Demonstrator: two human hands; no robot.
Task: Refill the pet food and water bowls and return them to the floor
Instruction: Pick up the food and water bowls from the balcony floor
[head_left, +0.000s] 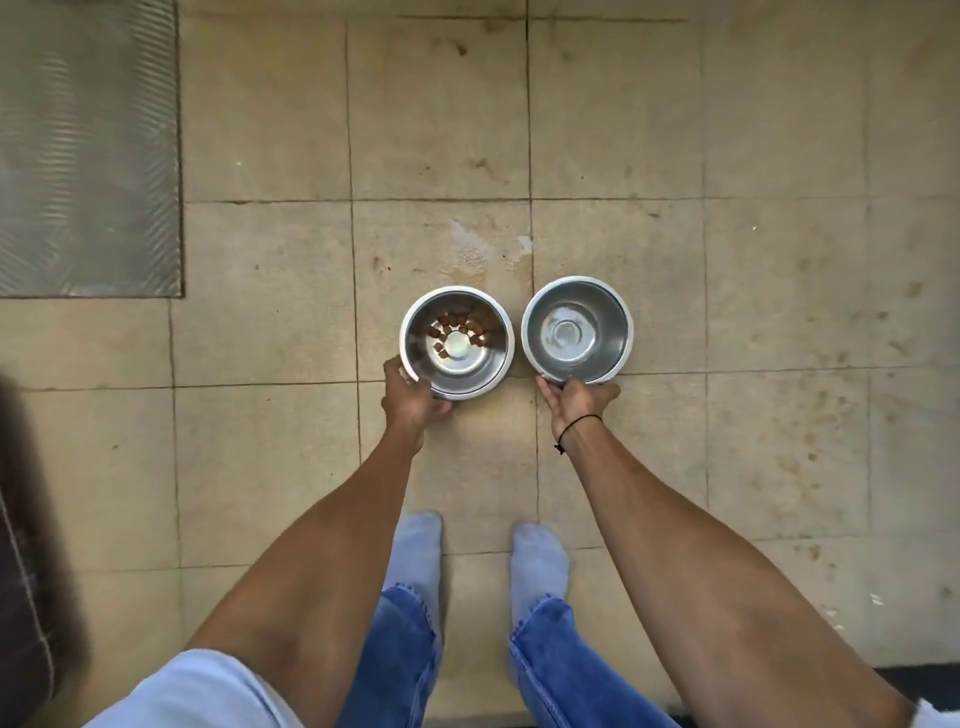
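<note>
Both steel bowls sit low over the tiled floor (623, 156), side by side: the food bowl (457, 343) holds only a few brown kibbles, and the water bowl (576, 328) looks nearly empty, so refilling seems still ahead. The left hand (410, 397) has its fingers closed on the food bowl's near rim, and the right hand (574, 402) grips the water bowl's near rim.

Food bowl (457, 343): round stainless-steel bowl with a pale rim, upright, mouth up. Holds a small scatter of brown kibble pieces (457, 326), grouped in an arc around the far side of the shiny flat centre; most of the bottom is bare.

Water bowl (577, 330): matching steel bowl, upright, just beside the food bowl on its right, not touching it. Interior reflective, with a pale sheen at the bottom; whether it holds water cannot be told.
</note>
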